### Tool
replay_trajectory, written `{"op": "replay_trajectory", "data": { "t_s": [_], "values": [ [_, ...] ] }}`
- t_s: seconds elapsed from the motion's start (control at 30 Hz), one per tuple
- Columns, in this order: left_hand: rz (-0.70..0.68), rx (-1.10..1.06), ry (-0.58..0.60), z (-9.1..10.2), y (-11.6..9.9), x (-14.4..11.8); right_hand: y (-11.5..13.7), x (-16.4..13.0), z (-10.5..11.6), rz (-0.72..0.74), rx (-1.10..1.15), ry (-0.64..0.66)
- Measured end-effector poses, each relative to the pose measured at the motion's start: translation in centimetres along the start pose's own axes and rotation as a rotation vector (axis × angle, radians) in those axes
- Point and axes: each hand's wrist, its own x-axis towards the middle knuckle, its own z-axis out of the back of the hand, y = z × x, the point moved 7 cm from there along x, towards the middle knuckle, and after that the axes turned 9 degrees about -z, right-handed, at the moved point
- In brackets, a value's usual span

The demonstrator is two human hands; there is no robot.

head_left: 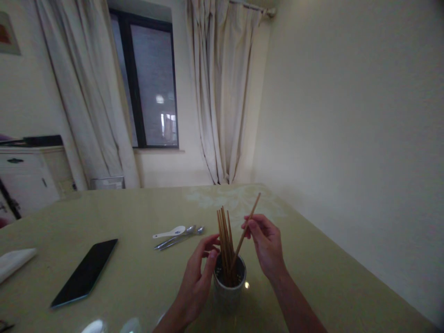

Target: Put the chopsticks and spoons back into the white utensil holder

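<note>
A round metal holder point(229, 289) stands on the pale green table point(138, 277) near its front edge, with several brown chopsticks point(225, 240) upright in it. My right hand point(265, 243) pinches one chopstick point(247, 229) that leans to the upper right with its lower end inside the holder. My left hand point(197, 277) is curled against the holder's left side, its fingertips touching the bundle of chopsticks.
A white ceramic spoon point(169, 232) and two metal spoons point(180, 237) lie behind the holder. A dark phone point(86, 272) lies flat at the left, a white cloth point(14, 262) further left. A wall runs along the table's right edge; curtains and a window stand behind.
</note>
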Motion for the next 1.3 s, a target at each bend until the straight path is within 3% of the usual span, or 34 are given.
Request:
{"op": "replay_trajectory", "data": {
  "t_s": [0.1, 0.33, 0.53, 0.73, 0.83, 0.93, 1.0, 1.07, 1.17, 1.3],
  "values": [
    [0.025, -0.018, 0.02, -0.4, 0.2, -0.2, -1.1, -0.6, -1.9, -0.048, -0.141, 0.113],
    [0.083, -0.102, 0.011, -0.2, 1.2, 0.8, -3.2, 0.2, -1.4, -0.112, -0.203, 0.045],
    [0.084, -0.116, 0.022, 0.2, 2.8, 1.6, -4.4, -0.1, -2.9, -0.232, -0.161, 0.269],
    [-0.052, -0.001, 0.055, -0.4, 0.9, 2.1, -5.1, -1.1, -3.9, -0.328, -0.098, 0.349],
    [-0.049, 0.075, 0.014, 0.8, 1.0, 2.6, -5.6, -1.2, -4.1, -0.355, -0.077, 0.362],
    [-0.005, 0.252, -0.072, 3.9, 3.2, 3.4, -6.0, -1.1, -4.0, -0.365, -0.079, 0.348],
    [-0.018, 0.526, -0.096, 6.2, 4.8, 3.8, -6.2, -1.0, -3.7, -0.363, -0.102, 0.322],
    [-0.027, 0.842, -0.041, 7.6, 6.3, 3.9, -6.4, -0.8, -3.4, -0.346, -0.129, 0.298],
    [0.026, 1.157, 0.072, 8.4, 8.3, 3.4, -7.1, -0.3, -2.6, -0.336, -0.091, 0.235],
    [0.062, 1.248, 0.146, 7.9, 9.0, 3.1, -9.4, 0.6, -1.4, -0.389, -0.01, 0.148]
  ]
}}
